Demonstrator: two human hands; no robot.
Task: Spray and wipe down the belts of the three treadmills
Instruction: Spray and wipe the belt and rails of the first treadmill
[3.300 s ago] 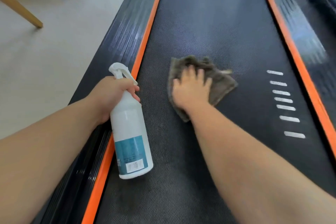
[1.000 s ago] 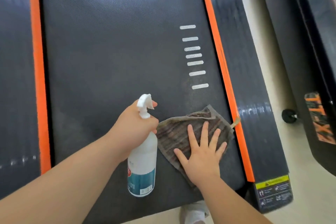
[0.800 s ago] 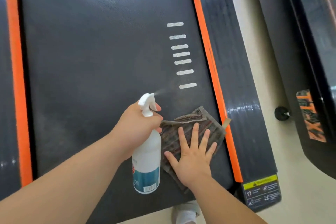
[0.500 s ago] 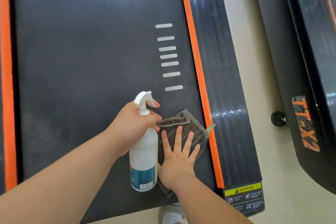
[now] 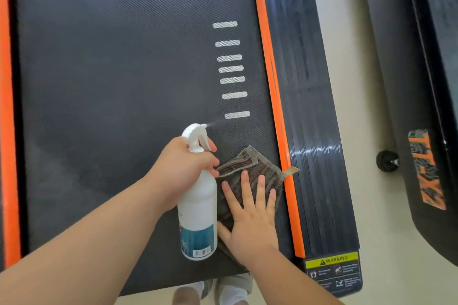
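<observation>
Black textured belt [image 5: 119,86] is getting misted at its near right corner. Left hand [image 5: 183,168] grips the white spray bottle [image 5: 198,208], finger on the trigger [image 5: 207,143]; right hand [image 5: 250,223] lies flat, fingers spread, pressing the striped cloth [image 5: 247,162] just right of it. I'd guess this belt's nearly finished, treadmill [image 5: 426,171] on the right probably still waiting.

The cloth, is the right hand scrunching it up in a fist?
No, the right hand lies flat on the cloth with its fingers spread, pressing it onto the belt.
</observation>
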